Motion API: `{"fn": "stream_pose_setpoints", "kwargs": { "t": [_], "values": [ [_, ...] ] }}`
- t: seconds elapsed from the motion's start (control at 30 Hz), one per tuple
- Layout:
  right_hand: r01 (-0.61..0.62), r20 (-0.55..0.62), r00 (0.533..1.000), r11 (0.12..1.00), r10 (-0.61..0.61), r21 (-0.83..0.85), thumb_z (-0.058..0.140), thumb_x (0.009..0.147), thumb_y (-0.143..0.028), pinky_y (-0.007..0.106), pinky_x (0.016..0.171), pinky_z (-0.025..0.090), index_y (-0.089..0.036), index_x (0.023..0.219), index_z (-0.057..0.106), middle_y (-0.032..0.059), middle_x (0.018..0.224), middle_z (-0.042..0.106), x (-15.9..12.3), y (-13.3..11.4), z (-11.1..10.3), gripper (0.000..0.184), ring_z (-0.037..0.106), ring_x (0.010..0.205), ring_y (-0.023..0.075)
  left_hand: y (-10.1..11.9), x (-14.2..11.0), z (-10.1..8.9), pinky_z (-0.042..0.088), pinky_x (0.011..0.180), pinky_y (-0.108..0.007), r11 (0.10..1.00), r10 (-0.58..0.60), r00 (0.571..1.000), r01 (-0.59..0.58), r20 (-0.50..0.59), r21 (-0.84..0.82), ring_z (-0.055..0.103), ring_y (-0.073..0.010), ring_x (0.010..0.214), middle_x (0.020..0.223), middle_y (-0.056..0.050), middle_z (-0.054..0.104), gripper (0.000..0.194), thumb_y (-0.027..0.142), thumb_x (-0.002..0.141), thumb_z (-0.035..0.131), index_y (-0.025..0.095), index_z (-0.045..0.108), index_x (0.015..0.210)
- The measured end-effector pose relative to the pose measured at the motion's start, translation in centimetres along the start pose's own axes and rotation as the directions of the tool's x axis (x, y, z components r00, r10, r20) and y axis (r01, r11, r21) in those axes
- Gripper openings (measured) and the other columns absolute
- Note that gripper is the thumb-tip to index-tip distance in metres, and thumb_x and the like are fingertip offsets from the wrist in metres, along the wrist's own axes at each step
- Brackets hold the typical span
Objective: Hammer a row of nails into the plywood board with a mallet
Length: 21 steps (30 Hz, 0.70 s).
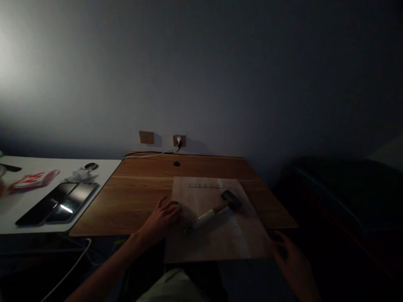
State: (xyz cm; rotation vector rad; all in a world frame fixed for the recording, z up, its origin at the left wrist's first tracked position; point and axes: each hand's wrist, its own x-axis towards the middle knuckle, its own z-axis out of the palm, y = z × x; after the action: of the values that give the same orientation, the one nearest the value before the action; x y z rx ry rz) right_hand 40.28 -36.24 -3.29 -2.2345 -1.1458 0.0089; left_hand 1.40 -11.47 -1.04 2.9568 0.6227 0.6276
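Observation:
A pale wooden board (220,243) lies on the brown wooden desk, its near edge jutting past the desk's front. Across it rests a mallet (231,200) with a dark head pointing to the far right and a white-wrapped handle. Close to the board's far edge runs a row of several small nails or screws (204,185). My left hand (166,216) grips the board's left edge with bent fingers; its thumb is hard to see. At the near right corner, my right hand (288,256) curls around the board's edge, dim in shadow.
The brown desk (141,193) adjoins a white table (40,231) on the left. Two dark phone-like devices (69,205), a red-and-white packet (34,180) and crumpled clear plastic (80,175) lie there. A white cable (157,154) runs to a wall socket (179,141).

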Motion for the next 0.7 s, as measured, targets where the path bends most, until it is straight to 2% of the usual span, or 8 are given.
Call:
{"fn": "stream_pose_setpoints", "kwargs": {
  "t": [0.1,0.2,0.33,0.4,0.5,0.57,0.63,0.7],
  "values": [
    [0.122,0.009,0.992,0.991,-0.122,0.050,0.051,0.083,-0.053,0.046,0.084,0.056,-0.021,0.113,0.062,0.0131,0.095,0.076,-1.5,-2.7,1.5,0.045,0.073,0.088,0.0301,-1.9,-4.1,-2.0,0.016,0.118,-0.053,0.998,-0.048,0.998,0.050,-0.038,0.042,0.057,-0.0220,0.118,0.108,-0.004,0.072,0.019,0.022,0.097,0.053,0.023,0.062,0.113],
    [0.191,0.060,0.978,0.977,-0.197,0.100,0.053,0.085,-0.051,0.044,0.085,0.057,-0.021,0.116,0.062,0.0119,0.097,0.076,-2.1,-5.1,3.0,0.045,0.073,0.089,0.0282,-3.6,-7.7,-4.0,0.021,0.117,-0.050,0.994,-0.094,0.994,0.096,-0.048,0.057,0.061,-0.0208,0.111,0.103,-0.002,0.073,0.016,0.022,0.095,0.056,0.023,0.065,0.108],
    [0.226,0.125,0.961,0.963,-0.245,0.146,0.051,0.090,-0.047,0.045,0.093,0.055,-0.022,0.125,0.059,0.0111,0.106,0.074,-1.0,-9.1,5.1,0.044,0.070,0.103,0.0278,-5.3,-10.1,-5.8,0.033,0.110,-0.044,0.981,-0.183,0.982,0.186,-0.039,0.061,0.066,-0.0183,0.094,0.097,-0.003,0.073,0.016,0.022,0.095,0.055,0.022,0.068,0.102],
    [0.291,0.145,0.937,0.939,-0.319,0.185,0.050,0.091,-0.043,0.045,0.098,0.053,-0.024,0.128,0.056,0.0113,0.121,0.068,-0.1,-12.1,6.4,0.042,0.065,0.114,0.0271,-6.3,-10.1,-6.0,0.040,0.103,-0.041,0.972,-0.224,0.973,0.227,-0.057,0.058,0.066,-0.0182,0.089,0.095,-0.005,0.073,0.018,0.025,0.096,0.052,0.021,0.069,0.101],
    [0.434,0.194,0.856,0.870,-0.479,0.233,0.052,0.093,-0.034,0.042,0.109,0.046,-0.030,0.141,0.046,0.0075,0.142,0.053,1.0,-16.8,8.2,0.049,0.055,0.129,0.0231,-8.2,-8.6,-5.4,0.046,0.093,-0.038,0.954,-0.286,0.953,0.293,-0.102,0.062,0.065,-0.0206,0.094,0.102,-0.008,0.071,0.024,0.031,0.098,0.049,0.021,0.069,0.106],
    [0.499,0.202,0.813,0.833,-0.545,0.238,0.055,0.090,-0.028,0.042,0.110,0.045,-0.033,0.144,0.044,0.0060,0.144,0.048,1.4,-19.2,9.4,0.055,0.053,0.131,0.0231,-9.5,-7.0,-4.9,0.047,0.092,-0.038,0.942,-0.322,0.939,0.330,-0.119,0.055,0.064,-0.0228,0.101,0.110,-0.010,0.069,0.026,0.032,0.098,0.049,0.021,0.068,0.112],
    [0.518,0.198,0.806,0.827,-0.558,0.220,0.056,0.089,-0.023,0.043,0.109,0.047,-0.034,0.145,0.043,0.0062,0.143,0.047,1.7,-20.6,10.4,0.058,0.054,0.129,0.0239,-10.6,-5.3,-4.5,0.048,0.094,-0.038,0.938,-0.341,0.934,0.346,-0.107,0.034,0.062,-0.0241,0.107,0.117,-0.011,0.066,0.027,0.029,0.097,0.050,0.021,0.065,0.118],
    [0.509,0.178,0.821,0.836,-0.543,0.206,0.055,0.088,-0.021,0.042,0.106,0.050,-0.033,0.144,0.044,0.0068,0.140,0.049,1.9,-21.2,11.2,0.058,0.057,0.125,0.0241,-11.3,-3.6,-4.2,0.048,0.096,-0.038,0.934,-0.355,0.932,0.357,-0.070,0.014,0.061,-0.0243,0.109,0.118,-0.010,0.066,0.028,0.026,0.095,0.052,0.022,0.063,0.121]
  ]
}}
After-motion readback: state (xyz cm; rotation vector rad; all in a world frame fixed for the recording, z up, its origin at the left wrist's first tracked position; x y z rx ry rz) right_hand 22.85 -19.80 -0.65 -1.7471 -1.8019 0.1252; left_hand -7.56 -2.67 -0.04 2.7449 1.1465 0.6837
